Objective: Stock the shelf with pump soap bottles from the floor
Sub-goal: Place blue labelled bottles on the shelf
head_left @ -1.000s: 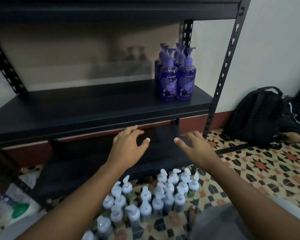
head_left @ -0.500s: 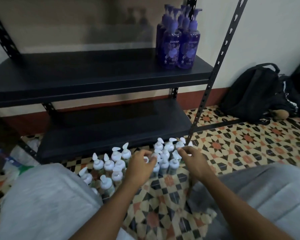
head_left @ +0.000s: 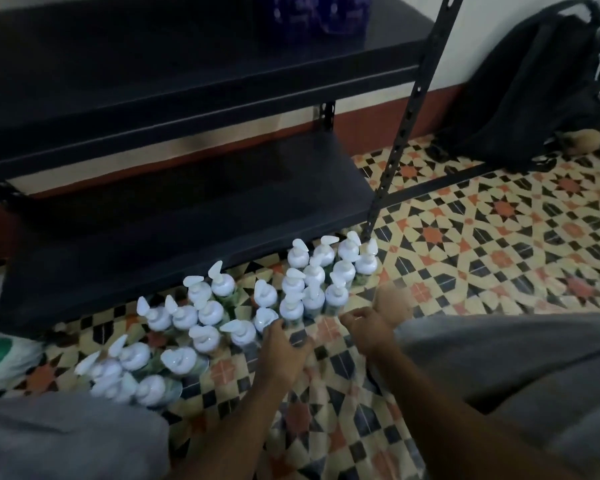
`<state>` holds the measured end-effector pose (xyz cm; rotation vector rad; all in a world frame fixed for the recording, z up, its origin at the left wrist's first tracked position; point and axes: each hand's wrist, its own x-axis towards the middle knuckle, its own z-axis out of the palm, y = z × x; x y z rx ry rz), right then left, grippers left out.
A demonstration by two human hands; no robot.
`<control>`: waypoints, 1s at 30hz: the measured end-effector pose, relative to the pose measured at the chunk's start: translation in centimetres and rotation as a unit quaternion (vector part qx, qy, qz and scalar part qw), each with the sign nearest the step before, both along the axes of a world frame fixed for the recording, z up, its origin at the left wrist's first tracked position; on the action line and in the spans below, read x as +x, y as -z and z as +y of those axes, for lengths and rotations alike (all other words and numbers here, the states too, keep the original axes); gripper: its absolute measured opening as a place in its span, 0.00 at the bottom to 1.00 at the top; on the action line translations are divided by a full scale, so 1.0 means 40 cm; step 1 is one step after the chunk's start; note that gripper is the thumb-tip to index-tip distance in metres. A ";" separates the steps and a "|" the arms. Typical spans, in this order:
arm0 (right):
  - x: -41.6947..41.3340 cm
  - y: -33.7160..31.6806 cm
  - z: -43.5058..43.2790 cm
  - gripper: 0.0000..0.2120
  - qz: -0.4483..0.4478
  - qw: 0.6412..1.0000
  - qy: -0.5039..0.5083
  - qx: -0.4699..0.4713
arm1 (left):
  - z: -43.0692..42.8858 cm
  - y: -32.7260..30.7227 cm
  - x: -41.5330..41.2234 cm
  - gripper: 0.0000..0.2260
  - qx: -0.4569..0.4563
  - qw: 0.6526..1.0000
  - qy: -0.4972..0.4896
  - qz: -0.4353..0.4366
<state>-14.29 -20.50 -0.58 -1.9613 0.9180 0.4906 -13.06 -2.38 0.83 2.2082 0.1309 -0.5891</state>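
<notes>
Pick-up step, by my reading: left hand reaches the near edge of the white-pump soap bottles clustered on the patterned tile floor, fingers loosely curled, gripping nothing; right hand half-curled, empty, just beside them. Next: close around smooth round bodies, lift to the matte black metal shelf beyond.

White-pump bottles upright (seemingly), clustered on floor

Pump bottles stand on floor before shelf.
</notes>
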 end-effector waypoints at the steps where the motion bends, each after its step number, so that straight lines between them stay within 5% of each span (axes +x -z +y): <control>1: 0.014 0.023 -0.006 0.25 0.002 1.000 0.021 0.007 | -0.007 0.026 0.020 0.31 -0.001 1.000 0.000 -0.007; 4: 0.056 0.075 -0.018 0.27 -0.017 0.998 0.053 0.029 | -0.021 0.124 0.068 0.42 0.010 1.000 -0.004 -0.011; 8: 0.106 0.166 -0.043 0.39 -0.025 0.999 -0.004 0.025 | -0.035 0.197 0.109 0.44 -0.002 1.000 0.005 -0.019; 12: 0.138 0.219 -0.062 0.41 -0.041 0.995 -0.086 -0.021 | -0.049 0.252 0.135 0.40 0.016 0.999 0.013 -0.043; 17: 0.155 0.216 -0.069 0.36 -0.069 0.987 -0.124 -0.076 | -0.067 0.280 0.160 0.23 0.071 0.992 -0.013 -0.100; 24: 0.117 0.170 -0.062 0.26 -0.065 0.993 -0.056 -0.086 | -0.064 0.214 0.104 0.22 0.066 0.991 0.034 -0.111; 28: 0.090 0.063 -0.060 0.31 -0.057 0.984 -0.039 -0.162 | -0.046 0.098 0.063 0.23 0.009 0.994 0.044 -0.102; 30: 0.085 0.007 -0.063 0.31 -0.090 0.988 -0.004 -0.122 | -0.032 0.021 0.059 0.21 0.000 0.991 0.051 -0.120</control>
